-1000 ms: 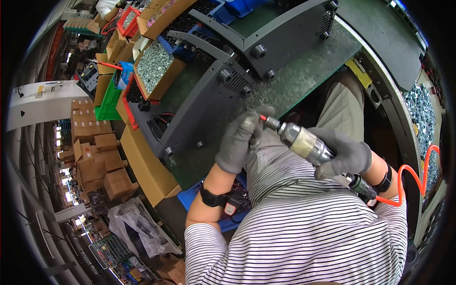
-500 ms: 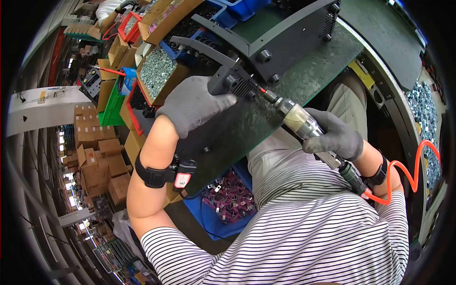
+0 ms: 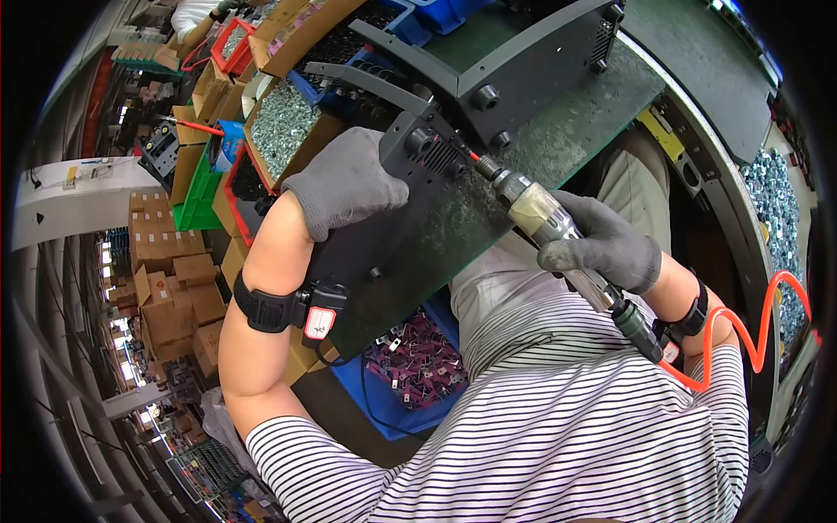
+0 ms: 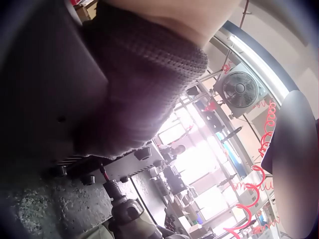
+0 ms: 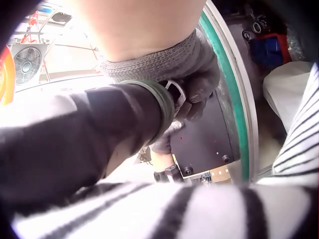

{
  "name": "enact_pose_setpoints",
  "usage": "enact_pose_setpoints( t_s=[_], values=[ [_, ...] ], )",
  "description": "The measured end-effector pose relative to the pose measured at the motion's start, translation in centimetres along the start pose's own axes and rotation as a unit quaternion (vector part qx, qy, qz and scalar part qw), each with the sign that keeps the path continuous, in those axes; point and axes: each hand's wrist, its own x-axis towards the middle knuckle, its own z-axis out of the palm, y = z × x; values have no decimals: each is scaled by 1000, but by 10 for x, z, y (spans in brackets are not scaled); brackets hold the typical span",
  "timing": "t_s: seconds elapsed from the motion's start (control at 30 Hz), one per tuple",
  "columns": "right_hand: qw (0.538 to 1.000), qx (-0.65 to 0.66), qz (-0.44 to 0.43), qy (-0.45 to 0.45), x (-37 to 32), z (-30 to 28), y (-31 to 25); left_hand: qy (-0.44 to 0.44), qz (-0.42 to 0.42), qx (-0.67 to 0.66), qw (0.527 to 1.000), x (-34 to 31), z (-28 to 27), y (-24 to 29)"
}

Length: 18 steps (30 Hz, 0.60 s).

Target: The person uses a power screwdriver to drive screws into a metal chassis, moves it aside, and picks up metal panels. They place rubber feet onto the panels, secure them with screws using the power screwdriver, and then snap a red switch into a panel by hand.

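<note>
My gloved right hand [image 3: 606,244] grips a pneumatic screwdriver [image 3: 539,213] fed by an orange air hose. Its red-banded bit [image 3: 473,156] points at the vented end of a dark grey metal housing [image 3: 410,187] with round black feet. My gloved left hand [image 3: 349,181] holds that housing, thumb across its outer face and the other fingers partly hidden at the edge. The left wrist view has the screwdriver [image 4: 124,206] with its tip close to the vent slots. Seen from the right wrist, the right hand [image 5: 197,89] wraps the tool, whose dark rear end fills the left side.
A second grey housing [image 3: 532,78] stands behind on the green bench mat [image 3: 593,105]. A cardboard box of small metal parts [image 3: 283,131] sits at the left. Below the bench edge is a blue bin [image 3: 366,392] with purple and silver pieces. The hose [image 3: 758,322] loops at the right.
My left hand has gone from beside the screwdriver's bit out to the housing, which it now holds. My right hand has brought the bit up to the housing's vented end.
</note>
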Motion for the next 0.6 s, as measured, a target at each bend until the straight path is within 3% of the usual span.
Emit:
enact_pose_setpoints(
  t_s=[0.13,0.23,0.27,0.3,0.33,0.37,0.4,0.43,0.47,0.5,0.53,0.57,0.6],
  values=[
    [1000,13,-2,-18,1,1,0,11,10,-11,1000,0,1,-2],
    [998,-51,-16,-16,2,-1,3,94,84,25,992,-10,0,15],
    [998,-55,-20,-17,-2,-3,3,238,109,160,952,-18,-3,24],
    [997,-68,-24,-24,-7,-5,4,371,128,288,873,-27,-3,34],
    [996,-82,-28,-31,-11,-9,5,374,128,289,872,-39,0,41],
    [994,-103,-14,-34,-15,-14,7,338,118,40,933,-53,6,48],
    [994,-103,-11,-36,-18,-17,9,278,98,-212,932,-65,15,53],
    [994,-101,-12,-38,-22,-19,10,221,133,-325,910,-68,30,52],
    [994,-99,-12,-41,-24,-20,11,86,78,-469,876,-62,42,40],
    [994,-101,-16,-45,-26,-21,8,-18,-1,-658,753,-48,63,27],
    [994,-100,-14,-49,-27,-22,7,-53,-22,-752,657,-34,83,14],
    [994,-93,-14,-48,-28,-23,7,-26,-73,-807,585,-23,102,5],
    [995,-85,-10,-48,-28,-23,9,-24,-80,-810,580,-16,113,0]
  ],
)
